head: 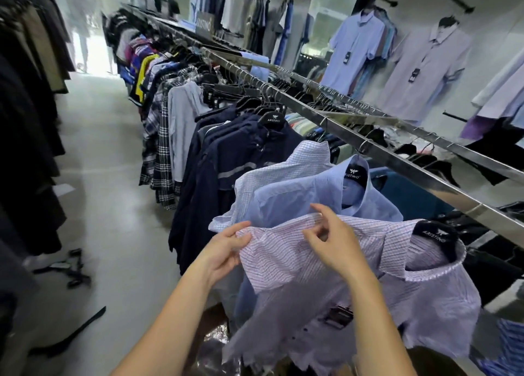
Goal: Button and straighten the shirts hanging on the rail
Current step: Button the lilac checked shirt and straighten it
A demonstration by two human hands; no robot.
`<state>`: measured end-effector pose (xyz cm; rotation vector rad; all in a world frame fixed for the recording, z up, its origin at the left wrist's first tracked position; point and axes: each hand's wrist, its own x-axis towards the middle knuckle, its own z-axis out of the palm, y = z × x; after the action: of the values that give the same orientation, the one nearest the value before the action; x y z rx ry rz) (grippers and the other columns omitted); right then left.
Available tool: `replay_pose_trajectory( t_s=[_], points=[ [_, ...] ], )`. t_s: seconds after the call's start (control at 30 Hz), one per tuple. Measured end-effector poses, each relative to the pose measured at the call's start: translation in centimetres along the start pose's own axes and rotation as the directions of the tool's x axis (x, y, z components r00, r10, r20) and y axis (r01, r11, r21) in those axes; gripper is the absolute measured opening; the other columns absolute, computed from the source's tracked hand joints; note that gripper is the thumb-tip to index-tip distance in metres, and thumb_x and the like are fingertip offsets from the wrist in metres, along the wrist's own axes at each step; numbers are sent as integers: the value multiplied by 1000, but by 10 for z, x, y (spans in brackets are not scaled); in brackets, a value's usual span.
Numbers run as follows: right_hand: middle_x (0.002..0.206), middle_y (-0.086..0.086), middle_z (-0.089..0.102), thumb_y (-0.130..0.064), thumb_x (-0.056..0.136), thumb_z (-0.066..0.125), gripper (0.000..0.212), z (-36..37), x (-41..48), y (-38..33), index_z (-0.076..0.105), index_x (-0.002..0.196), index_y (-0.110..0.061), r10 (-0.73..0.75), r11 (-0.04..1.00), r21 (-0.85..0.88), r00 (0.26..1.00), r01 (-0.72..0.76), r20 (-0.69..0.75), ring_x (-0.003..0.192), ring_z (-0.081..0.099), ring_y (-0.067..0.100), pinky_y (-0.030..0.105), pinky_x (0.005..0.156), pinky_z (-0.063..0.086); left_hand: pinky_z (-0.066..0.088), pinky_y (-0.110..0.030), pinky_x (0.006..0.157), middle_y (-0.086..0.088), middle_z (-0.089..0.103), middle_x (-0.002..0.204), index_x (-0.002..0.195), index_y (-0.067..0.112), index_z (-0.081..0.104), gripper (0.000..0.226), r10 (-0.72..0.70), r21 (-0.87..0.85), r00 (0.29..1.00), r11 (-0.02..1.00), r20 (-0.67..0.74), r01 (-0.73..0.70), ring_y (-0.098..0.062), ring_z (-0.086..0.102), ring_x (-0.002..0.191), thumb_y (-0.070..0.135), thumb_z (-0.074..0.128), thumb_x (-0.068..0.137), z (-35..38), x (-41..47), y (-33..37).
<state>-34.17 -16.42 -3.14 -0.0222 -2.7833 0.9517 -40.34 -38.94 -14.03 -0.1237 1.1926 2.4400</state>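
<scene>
A pink-and-white checked shirt (326,276) hangs nearest me on a black hanger (435,233) from the steel rail (368,148). My left hand (226,250) pinches the shirt's left sleeve edge. On the shoulder fabric, my right hand (331,242) grips with bent fingers. Behind it hang a plain blue shirt (306,199) and a light checked shirt (286,165), then several navy shirts (226,160).
The rail runs diagonally from far left to near right, packed with plaid and coloured shirts (158,92). Dark garments (25,120) line the left side of the aisle. Loose black hangers (71,268) lie on the floor. Display shirts (425,63) hang on the right wall.
</scene>
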Motion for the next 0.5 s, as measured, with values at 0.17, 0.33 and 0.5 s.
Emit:
replay_pose_trajectory(
  t_s=[0.17, 0.33, 0.5],
  points=[
    [83, -7, 72, -43, 99, 53, 44, -5, 13, 10, 43, 142, -37, 63, 986, -157, 998, -57, 30, 80, 67, 15, 40, 77, 57, 53, -19, 68, -2, 77, 88, 103, 16, 75, 20, 316, 476, 941, 850, -119, -225, -15, 69, 81, 4, 73, 87, -13, -7, -1],
    [76, -8, 68, -45, 100, 51, 13, -10, 25, 16, 55, 101, -33, 35, 984, -179, 998, -26, 48, 74, 66, 19, 41, 75, 56, 46, -14, 72, 13, 70, 82, 80, 31, 74, 23, 594, 775, 796, 557, -120, -299, 1, 66, 82, 16, 63, 95, -10, -9, 7],
    [77, -5, 68, -47, 101, 46, 17, -7, 29, 17, 49, 95, -32, 29, 983, -185, 998, -19, 47, 72, 65, 21, 39, 73, 54, 49, -18, 85, 5, 69, 108, 103, 22, 64, 11, 540, 695, 837, 634, -84, -340, -9, 64, 104, 26, 68, 93, 7, -11, 1]
  ],
)
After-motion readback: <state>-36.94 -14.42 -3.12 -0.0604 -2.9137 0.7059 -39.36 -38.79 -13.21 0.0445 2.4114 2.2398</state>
